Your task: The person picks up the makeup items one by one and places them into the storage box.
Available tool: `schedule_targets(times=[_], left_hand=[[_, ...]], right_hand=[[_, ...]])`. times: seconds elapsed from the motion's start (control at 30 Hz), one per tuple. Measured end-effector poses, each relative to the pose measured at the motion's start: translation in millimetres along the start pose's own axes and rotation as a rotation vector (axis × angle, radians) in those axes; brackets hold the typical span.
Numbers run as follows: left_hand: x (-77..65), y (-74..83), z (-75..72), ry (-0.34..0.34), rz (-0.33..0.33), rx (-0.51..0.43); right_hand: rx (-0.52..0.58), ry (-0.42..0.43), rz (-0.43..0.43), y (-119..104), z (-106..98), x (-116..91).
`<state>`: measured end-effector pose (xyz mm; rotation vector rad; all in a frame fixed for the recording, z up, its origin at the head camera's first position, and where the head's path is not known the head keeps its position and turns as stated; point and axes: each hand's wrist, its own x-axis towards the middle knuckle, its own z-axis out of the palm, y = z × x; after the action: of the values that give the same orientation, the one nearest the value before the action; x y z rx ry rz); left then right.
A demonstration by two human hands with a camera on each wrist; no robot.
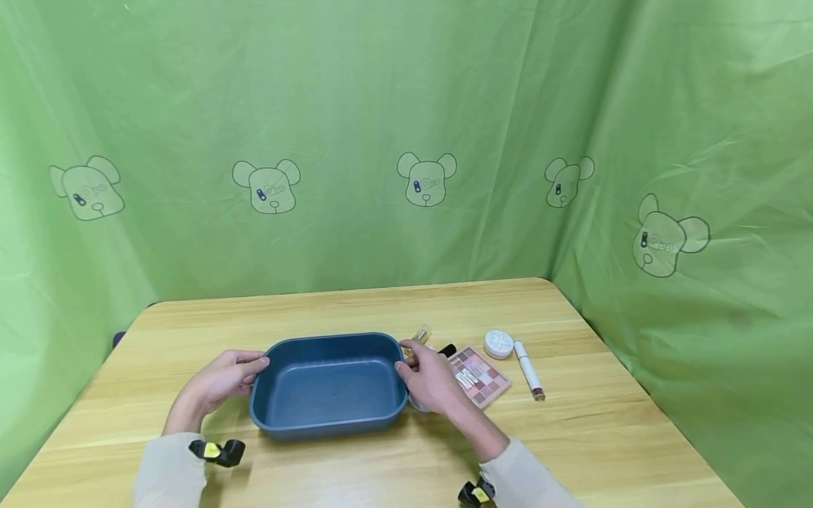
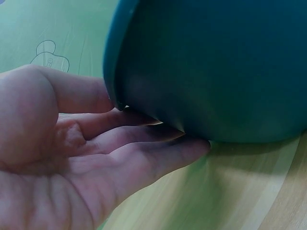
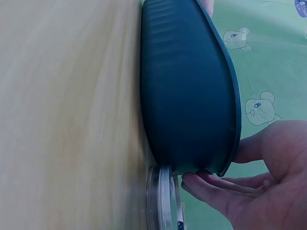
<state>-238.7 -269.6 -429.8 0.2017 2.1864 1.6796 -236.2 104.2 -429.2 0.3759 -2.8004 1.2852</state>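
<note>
A dark blue rectangular plastic basin (image 1: 333, 395) with rounded corners stands upright at the table's middle, with nothing inside. My left hand (image 1: 222, 381) pinches its left rim, thumb on top and fingers against the outer wall; the left wrist view shows this hand (image 2: 110, 143) close up. On the opposite end, my right hand (image 1: 435, 377) grips the right rim the same way. In the right wrist view a clear-edged round case (image 3: 165, 201) sits beside the basin's end, just by the right hand's fingers (image 3: 206, 189). Whether the basin touches the table is hard to tell.
Right of the basin lie a pink eyeshadow palette (image 1: 480, 377), a round white compact (image 1: 498, 344) and a slim white tube (image 1: 528, 370). A small clear bottle (image 1: 422, 334) and a black-tipped item (image 1: 447, 350) are partly behind the right hand. Green curtains (image 1: 356, 141) surround the wooden table (image 1: 603, 423).
</note>
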Motion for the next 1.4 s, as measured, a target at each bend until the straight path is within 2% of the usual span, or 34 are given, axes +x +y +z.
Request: schedule_targets(times=[0.27,0.7,1.0,1.4], left_hand=[[0.2,-0.7,0.2,-0.004,0.003,0.003],[-1.4,-0.6,0.4,0.02,0.003,0.023],[-2.6,0.8,1.6,0.038,-0.006,0.035],[-2.0,-0.2,0.4,0.023,0.0,0.012]], right_hand=[[0.022,0.025,0.032,1,-11,3],[0.016,0.087,0.104,8,-49,10],[-0.085,0.062,0.157,21,-65,13],[-0.166,0.031,0.217,36,-73,17]])
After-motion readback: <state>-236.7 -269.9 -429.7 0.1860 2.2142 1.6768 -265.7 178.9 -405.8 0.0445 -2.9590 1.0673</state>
